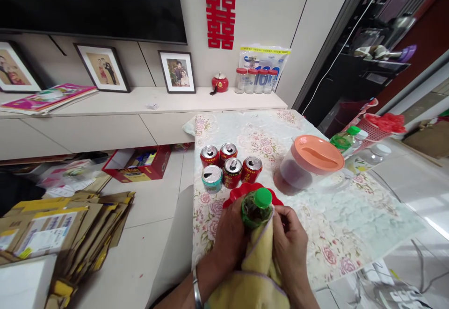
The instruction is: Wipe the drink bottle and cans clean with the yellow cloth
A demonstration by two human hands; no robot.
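The left hand (228, 236) grips a green-capped bottle (249, 214); the right hand (291, 236) pinches a yellow cloth (258, 249) at the bottle's side. The bottle is just before a red tray (245, 189). Beyond stand four red cans (232, 178), a turquoise can (212, 183) and, rightward, an orange-lidded pitcher (292, 178). Farthest, red-lidded jars (249, 84) line a white cabinet (133, 101).

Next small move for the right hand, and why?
Probably draw the yellow cloth along the side of the green-capped bottle: the right hand holds the cloth up against it, while the left hand grips the opposite side, which should keep it steady.
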